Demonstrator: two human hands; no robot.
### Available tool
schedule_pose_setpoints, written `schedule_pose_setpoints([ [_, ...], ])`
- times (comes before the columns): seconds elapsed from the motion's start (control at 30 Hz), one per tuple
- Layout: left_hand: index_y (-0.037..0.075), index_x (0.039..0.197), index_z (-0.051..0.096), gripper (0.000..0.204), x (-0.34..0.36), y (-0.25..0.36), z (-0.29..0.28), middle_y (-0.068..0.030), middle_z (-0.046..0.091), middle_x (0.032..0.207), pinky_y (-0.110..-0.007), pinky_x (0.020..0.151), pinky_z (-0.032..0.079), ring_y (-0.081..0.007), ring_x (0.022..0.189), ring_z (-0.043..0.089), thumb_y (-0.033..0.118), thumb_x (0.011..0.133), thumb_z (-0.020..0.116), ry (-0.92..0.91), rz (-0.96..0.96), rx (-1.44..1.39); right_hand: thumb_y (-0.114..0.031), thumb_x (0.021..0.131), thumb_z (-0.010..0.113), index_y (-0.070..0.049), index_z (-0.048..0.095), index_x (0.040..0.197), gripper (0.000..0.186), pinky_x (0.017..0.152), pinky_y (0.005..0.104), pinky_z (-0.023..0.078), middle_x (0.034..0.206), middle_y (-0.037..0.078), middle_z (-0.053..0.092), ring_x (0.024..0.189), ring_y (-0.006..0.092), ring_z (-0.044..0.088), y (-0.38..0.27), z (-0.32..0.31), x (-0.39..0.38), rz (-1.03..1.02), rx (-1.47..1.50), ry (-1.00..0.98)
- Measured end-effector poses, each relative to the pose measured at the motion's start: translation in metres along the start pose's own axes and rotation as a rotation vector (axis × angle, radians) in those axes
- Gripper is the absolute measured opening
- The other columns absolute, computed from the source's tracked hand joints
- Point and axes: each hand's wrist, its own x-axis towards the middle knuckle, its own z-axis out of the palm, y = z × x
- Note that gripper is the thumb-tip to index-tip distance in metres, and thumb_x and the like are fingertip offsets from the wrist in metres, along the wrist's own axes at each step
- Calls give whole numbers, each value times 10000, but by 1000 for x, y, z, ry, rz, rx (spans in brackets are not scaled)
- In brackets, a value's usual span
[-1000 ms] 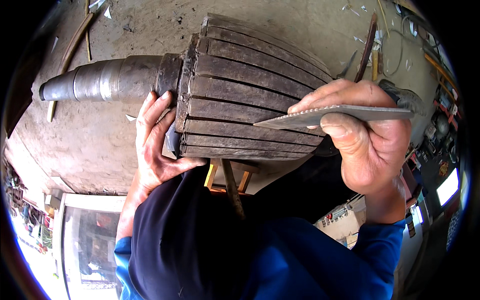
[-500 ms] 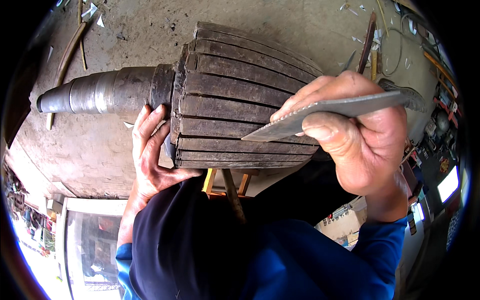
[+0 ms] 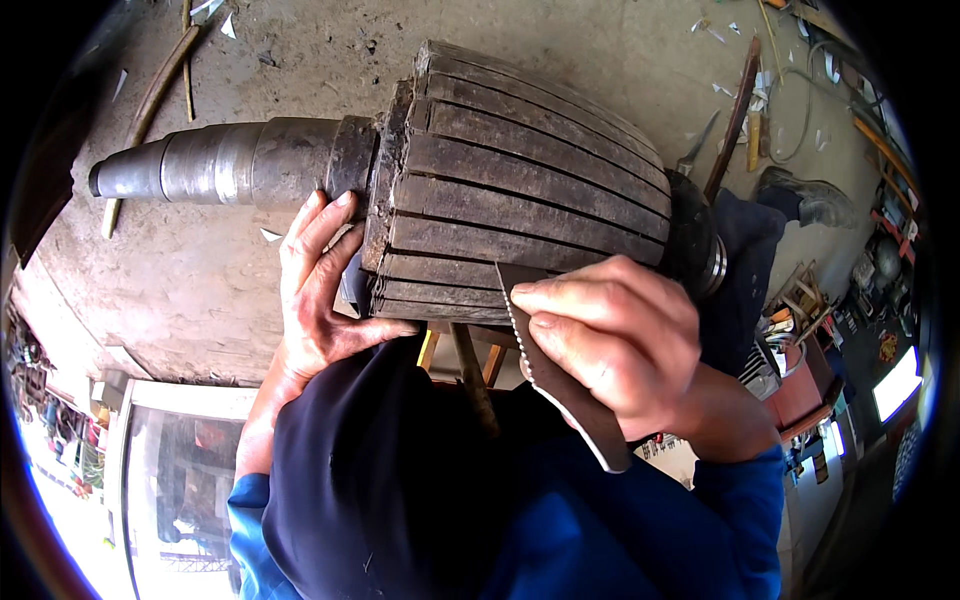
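A dark slotted motor rotor (image 3: 530, 165) lies across above my lap, its stepped metal shaft (image 3: 225, 165) pointing left. My left hand (image 3: 318, 280) grips the rotor's left end, fingertips on the dark collar and thumb along the lower edge of the slotted body. A flat saw blade (image 3: 570, 392) with a toothed edge is pinched between thumb and fingers of my right hand (image 3: 620, 335). The blade's upper tip lies over the lower slots of the rotor, and its other end angles down toward my body. Whether that tip sits inside a slot, I cannot tell.
Wooden sticks (image 3: 735, 120) and white scraps lie on the concrete floor beyond the rotor. A shoe (image 3: 815, 200) shows at the right, near cluttered tools. Beneath the rotor are wooden bars (image 3: 470, 375). A white-framed glass panel (image 3: 185, 490) stands at lower left.
My right hand has moved left and down, turning the blade from pointing left to pointing up. The rotor's right end now shows. In the view, rotor and left hand sit slightly farther right and higher.
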Motion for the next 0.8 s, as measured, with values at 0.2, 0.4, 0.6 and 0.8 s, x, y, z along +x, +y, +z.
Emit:
schedule_pose_setpoints([
  [0.2, -62, 1334, 639, 1014, 0, 1, 6, -206, 506, 1555, -571, 1211, 325, -461, 1492, 380, 634, 644, 903, 26, 10, -17, -7, 770, 797, 56, 652, 978, 261, 571, 345, 585, 915, 219, 738, 688, 296, 718, -6, 2, 3, -32, -92, 45],
  [0.4, -63, 1326, 640, 1028, 0, 1, 7, -198, 506, 1557, -562, 1209, 329, -444, 1495, 382, 635, 621, 911, 5, -3, -5, -116, 985, 715, 52, 635, 1026, 191, 694, 363, 588, 951, 247, 745, 794, 295, 741, -11, -21, 26, 152, 82, -59],
  [0.6, -72, 1311, 646, 1026, 1, 1, 8, -190, 538, 1533, -553, 1200, 343, -447, 1473, 416, 616, 603, 925, 45, 6, -31, -130, 1044, 634, 45, 624, 1029, 176, 729, 318, 578, 979, 215, 746, 811, 207, 713, 3, -31, 38, 452, 221, -85],
  [0.8, -66, 1289, 658, 999, -1, 5, 5, -198, 549, 1521, -551, 1182, 356, -452, 1464, 432, 616, 607, 917, 31, -13, -8, -59, 938, 729, 43, 650, 1014, 149, 634, 323, 565, 930, 198, 746, 724, 247, 713, 2, -10, 25, 179, 125, -2],
])
